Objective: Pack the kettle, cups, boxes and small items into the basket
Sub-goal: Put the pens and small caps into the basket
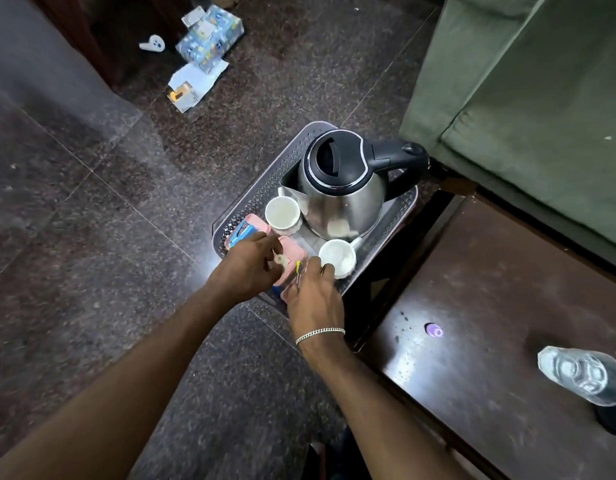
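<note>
Kettle (pixel 341 188) and two cups (pixel 282 213) sit in the basket (pixel 265 188); your left hand (pixel 247 268) pinches a small white piece (pixel 280 259), your right hand (pixel 313 296) pinches a thin yellow-tipped stick (pixel 298 271).

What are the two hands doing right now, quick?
Left hand: pinches a small pale object, too blurred to identify.
Right hand: pinches a thin yellow-tipped metal stick.

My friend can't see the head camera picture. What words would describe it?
Two hands reach into a grey basket on the floor: the left hand pinches a small white item, the right hand a thin yellow-tipped item. A steel kettle, two white cups and pink boxes sit inside.
</note>
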Demonstrator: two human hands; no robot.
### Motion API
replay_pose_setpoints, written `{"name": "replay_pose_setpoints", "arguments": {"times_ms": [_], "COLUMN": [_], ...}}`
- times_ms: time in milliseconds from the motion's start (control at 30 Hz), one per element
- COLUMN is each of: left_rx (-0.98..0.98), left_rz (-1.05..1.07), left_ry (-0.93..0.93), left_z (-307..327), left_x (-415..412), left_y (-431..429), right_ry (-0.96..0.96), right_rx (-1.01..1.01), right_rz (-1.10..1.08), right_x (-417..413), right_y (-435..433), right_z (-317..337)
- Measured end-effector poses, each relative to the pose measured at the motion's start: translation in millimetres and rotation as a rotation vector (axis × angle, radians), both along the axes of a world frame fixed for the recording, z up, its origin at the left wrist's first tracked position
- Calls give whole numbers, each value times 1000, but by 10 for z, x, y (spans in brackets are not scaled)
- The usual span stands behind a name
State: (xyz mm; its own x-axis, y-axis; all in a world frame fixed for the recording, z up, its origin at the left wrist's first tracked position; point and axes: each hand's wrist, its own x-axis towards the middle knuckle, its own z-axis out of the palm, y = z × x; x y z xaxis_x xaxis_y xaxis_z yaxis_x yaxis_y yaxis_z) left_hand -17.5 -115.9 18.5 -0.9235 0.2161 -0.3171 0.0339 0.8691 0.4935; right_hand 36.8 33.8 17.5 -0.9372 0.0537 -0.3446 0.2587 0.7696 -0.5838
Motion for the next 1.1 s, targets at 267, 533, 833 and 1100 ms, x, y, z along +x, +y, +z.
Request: {"name": "replay_pose_setpoints", "arguments": {"times_ms": [267,533,833,1100], "left_rx": [45,162,137,144], "left_rz": [-10,-241,-303,-311], "left_ry": [174,255,-50,-124], "left_z": [205,291,-535,-1050], "left_x": [149,519,796,907], "left_y": [104,1111,2191,2613], "right_ry": [229,234,-42,-165], "right_rx": [-47,10,97,38], "right_rz": [-57,-120,-157,-111], "right_x": [205,635,985,1021], "right_y": [354,1446,2492,2671], "right_z": [72,-162,-629,-968]}}
